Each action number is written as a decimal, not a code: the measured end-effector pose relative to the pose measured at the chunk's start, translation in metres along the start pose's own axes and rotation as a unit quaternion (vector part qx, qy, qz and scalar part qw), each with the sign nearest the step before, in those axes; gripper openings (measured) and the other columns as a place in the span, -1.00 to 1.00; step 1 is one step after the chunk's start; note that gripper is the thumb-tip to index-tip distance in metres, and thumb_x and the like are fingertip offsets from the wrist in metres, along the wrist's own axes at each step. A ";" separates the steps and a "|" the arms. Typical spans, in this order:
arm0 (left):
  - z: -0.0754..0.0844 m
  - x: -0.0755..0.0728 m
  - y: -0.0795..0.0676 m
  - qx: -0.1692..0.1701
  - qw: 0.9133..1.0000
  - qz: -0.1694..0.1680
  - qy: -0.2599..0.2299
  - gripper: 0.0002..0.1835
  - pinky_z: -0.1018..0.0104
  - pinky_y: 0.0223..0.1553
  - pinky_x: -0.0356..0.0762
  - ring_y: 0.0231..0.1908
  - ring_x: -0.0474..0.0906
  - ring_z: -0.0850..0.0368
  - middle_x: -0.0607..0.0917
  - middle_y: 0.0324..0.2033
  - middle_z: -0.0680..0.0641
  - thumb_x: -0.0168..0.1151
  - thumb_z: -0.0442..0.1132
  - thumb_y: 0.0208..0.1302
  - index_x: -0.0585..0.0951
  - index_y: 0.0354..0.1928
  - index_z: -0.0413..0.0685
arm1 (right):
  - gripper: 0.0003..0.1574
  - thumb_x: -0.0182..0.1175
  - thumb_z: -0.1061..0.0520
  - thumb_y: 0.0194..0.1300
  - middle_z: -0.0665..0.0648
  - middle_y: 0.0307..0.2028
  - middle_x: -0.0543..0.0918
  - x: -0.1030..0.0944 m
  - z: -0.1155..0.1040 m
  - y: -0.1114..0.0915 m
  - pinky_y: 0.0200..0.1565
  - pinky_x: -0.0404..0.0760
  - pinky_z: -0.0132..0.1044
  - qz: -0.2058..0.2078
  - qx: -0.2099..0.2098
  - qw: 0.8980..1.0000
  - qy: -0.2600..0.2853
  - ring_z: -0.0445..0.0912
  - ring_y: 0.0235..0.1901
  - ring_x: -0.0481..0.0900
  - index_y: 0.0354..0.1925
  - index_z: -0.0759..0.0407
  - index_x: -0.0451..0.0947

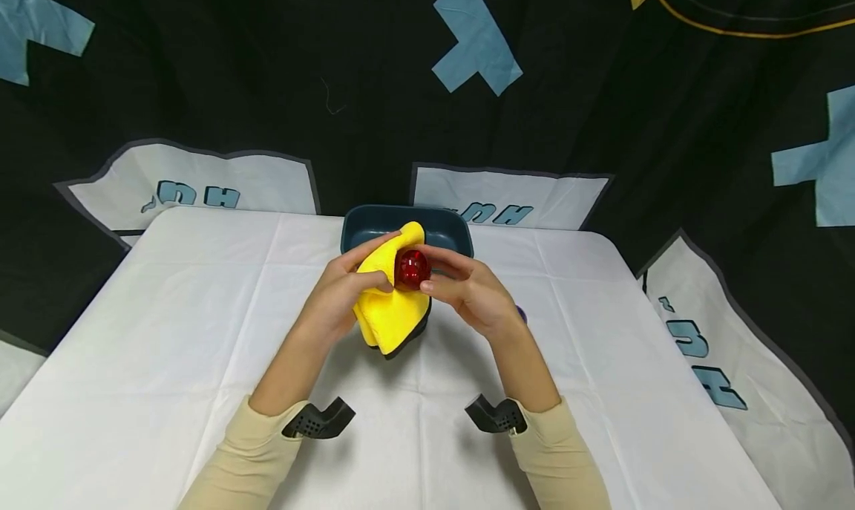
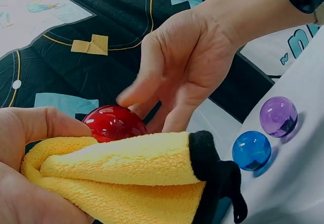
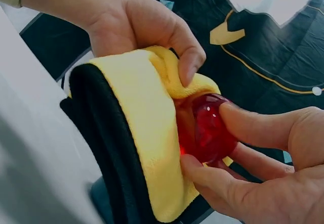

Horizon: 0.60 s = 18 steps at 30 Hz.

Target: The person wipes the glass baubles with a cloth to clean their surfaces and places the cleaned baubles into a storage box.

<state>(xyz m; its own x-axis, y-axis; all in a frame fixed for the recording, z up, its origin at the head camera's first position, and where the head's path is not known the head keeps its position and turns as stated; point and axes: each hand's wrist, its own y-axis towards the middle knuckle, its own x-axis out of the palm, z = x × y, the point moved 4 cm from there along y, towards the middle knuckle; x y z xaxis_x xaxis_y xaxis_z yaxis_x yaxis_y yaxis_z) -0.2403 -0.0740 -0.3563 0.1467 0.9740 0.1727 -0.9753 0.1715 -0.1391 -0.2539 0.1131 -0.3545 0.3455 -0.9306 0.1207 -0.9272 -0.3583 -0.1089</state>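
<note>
In the head view my left hand (image 1: 334, 295) grips a yellow plush cloth (image 1: 390, 323) with a dark edge, its thumb over the folds. A shiny, see-through red ball (image 1: 413, 269) is pinched between the thumb and fingers of my right hand (image 1: 474, 291). One side of the ball lies against the yellow face of the cloth, which partly wraps it in the right wrist view. Both hands are close together above the table, in front of a dark blue-green tray (image 1: 457, 224). The cloth and hands hide part of the tray.
A blue ball (image 2: 251, 150) and a purple ball (image 2: 278, 116) rest on the white tablecloth (image 1: 200, 332) in the left wrist view. In the head view my right wrist nearly covers the purple one. Behind the table hangs a black patterned cloth (image 1: 374, 124).
</note>
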 end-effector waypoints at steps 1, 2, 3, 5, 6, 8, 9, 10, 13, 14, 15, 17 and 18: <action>0.000 0.000 0.000 0.001 1.000 0.000 0.002 -0.21 0.26 -0.01 0.66 0.23 0.37 -0.09 0.39 0.38 0.02 0.22 -0.43 0.08 0.49 0.41 0.29 | -0.29 0.21 0.37 0.32 0.20 0.38 0.46 -0.001 -0.001 0.000 0.18 0.59 -0.27 -0.003 -0.002 1.000 -0.009 0.11 0.25 0.55 0.41 0.22 0.40; 0.000 0.000 0.000 0.002 1.000 -0.002 0.002 -0.21 0.26 -0.02 0.66 0.23 0.37 -0.09 0.39 0.38 0.02 0.22 -0.43 0.08 0.49 0.41 0.28 | -0.29 0.22 0.37 0.30 0.19 0.37 0.47 -0.001 -0.001 0.000 0.19 0.59 -0.28 -0.002 -0.004 1.000 -0.019 0.11 0.24 0.56 0.41 0.21 0.41; 0.000 0.001 0.000 0.002 1.000 -0.004 0.000 -0.21 0.26 -0.02 0.67 0.23 0.38 -0.09 0.39 0.37 0.02 0.22 -0.43 0.08 0.48 0.41 0.28 | -0.29 0.24 0.36 0.29 0.19 0.36 0.49 -0.002 -0.002 0.000 0.18 0.60 -0.27 0.003 -0.006 1.000 -0.030 0.10 0.22 0.57 0.40 0.21 0.42; -0.001 0.002 0.000 0.002 1.000 -0.009 -0.006 -0.22 0.26 -0.03 0.67 0.22 0.39 -0.10 0.39 0.37 0.00 0.21 -0.43 0.09 0.48 0.41 0.27 | -0.32 0.28 0.31 0.29 0.21 0.32 0.54 -0.003 -0.002 0.001 0.18 0.60 -0.25 0.016 -0.010 0.998 -0.053 0.09 0.19 0.60 0.37 0.21 0.46; -0.001 0.002 0.001 0.002 1.000 -0.010 -0.010 -0.22 0.26 -0.03 0.67 0.22 0.39 -0.10 0.39 0.37 0.00 0.21 -0.43 0.09 0.48 0.41 0.27 | -0.35 0.29 0.27 0.30 0.22 0.29 0.57 -0.003 -0.002 0.001 0.18 0.61 -0.24 0.023 -0.011 0.998 -0.063 0.07 0.17 0.62 0.35 0.21 0.48; -0.001 0.002 0.001 -0.002 1.000 -0.010 -0.018 -0.22 0.26 -0.03 0.67 0.21 0.40 -0.10 0.38 0.36 0.00 0.20 -0.43 0.10 0.48 0.41 0.27 | -0.39 0.29 0.19 0.33 0.24 0.23 0.61 -0.002 -0.001 0.003 0.18 0.62 -0.21 0.035 -0.009 0.996 -0.076 0.04 0.11 0.66 0.32 0.24 0.51; -0.001 0.002 0.001 -0.003 1.000 -0.010 -0.021 -0.22 0.26 -0.03 0.67 0.21 0.40 -0.10 0.38 0.37 0.00 0.20 -0.44 0.10 0.47 0.41 0.26 | -0.40 0.29 0.15 0.34 0.26 0.21 0.63 -0.002 0.000 0.004 0.17 0.63 -0.19 0.039 -0.007 0.996 -0.080 0.03 0.08 0.68 0.31 0.26 0.52; -0.001 0.001 0.001 -0.004 1.000 -0.009 -0.022 -0.22 0.26 -0.03 0.66 0.21 0.40 -0.11 0.38 0.37 -0.01 0.19 -0.44 0.10 0.47 0.41 0.26 | -0.41 0.28 0.11 0.36 0.26 0.19 0.64 -0.002 0.000 0.004 0.17 0.63 -0.19 0.043 -0.003 0.996 -0.082 0.02 0.05 0.69 0.30 0.27 0.52; -0.001 0.000 0.001 -0.007 1.000 -0.004 -0.021 -0.22 0.25 -0.02 0.66 0.21 0.40 -0.10 0.38 0.37 0.00 0.20 -0.44 0.09 0.48 0.41 0.27 | -0.40 0.26 0.04 0.40 0.27 0.17 0.64 0.000 0.003 0.006 0.16 0.63 -0.18 0.047 0.009 0.995 -0.082 0.03 0.02 0.70 0.30 0.29 0.51; -0.001 0.000 0.002 -0.007 1.000 -0.004 -0.021 -0.22 0.25 -0.02 0.66 0.21 0.40 -0.10 0.38 0.37 0.00 0.20 -0.44 0.09 0.48 0.41 0.27 | -0.40 0.26 0.04 0.39 0.27 0.19 0.62 0.000 0.003 0.006 0.17 0.63 -0.17 0.049 0.010 0.996 -0.078 0.04 0.05 0.68 0.30 0.27 0.50; -0.001 0.000 0.002 -0.007 1.000 -0.003 -0.022 -0.22 0.25 -0.02 0.66 0.21 0.40 -0.10 0.39 0.37 0.00 0.20 -0.44 0.09 0.48 0.41 0.27 | -0.40 0.27 0.05 0.39 0.26 0.20 0.60 0.001 0.003 0.007 0.17 0.62 -0.17 0.053 0.007 0.996 -0.074 0.05 0.10 0.64 0.31 0.25 0.49; -0.002 0.000 0.003 -0.007 1.000 -0.004 -0.023 -0.22 0.25 -0.02 0.66 0.21 0.40 -0.10 0.38 0.37 0.00 0.20 -0.44 0.09 0.48 0.41 0.27 | -0.41 0.28 0.09 0.37 0.23 0.23 0.57 0.003 0.003 0.006 0.16 0.62 -0.16 0.063 -0.001 0.996 -0.064 0.07 0.16 0.61 0.32 0.18 0.48; -0.002 -0.001 0.003 -0.007 1.000 -0.004 -0.025 -0.22 0.26 -0.02 0.66 0.21 0.40 -0.10 0.38 0.37 -0.01 0.20 -0.44 0.10 0.48 0.41 0.27 | -0.42 0.29 0.11 0.36 0.22 0.24 0.56 0.003 0.003 0.005 0.16 0.63 -0.15 0.066 -0.007 0.996 -0.059 0.07 0.20 0.58 0.31 0.16 0.48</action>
<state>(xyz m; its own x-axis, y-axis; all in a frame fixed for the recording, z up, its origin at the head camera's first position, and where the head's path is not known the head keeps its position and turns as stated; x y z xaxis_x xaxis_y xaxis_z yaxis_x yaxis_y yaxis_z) -0.2431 -0.0739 -0.3588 0.1450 0.9643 0.2216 -0.9717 0.1810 -0.1520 -0.2574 0.1078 -0.3575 0.2350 -0.9720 -0.0098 -0.9670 -0.2327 -0.1032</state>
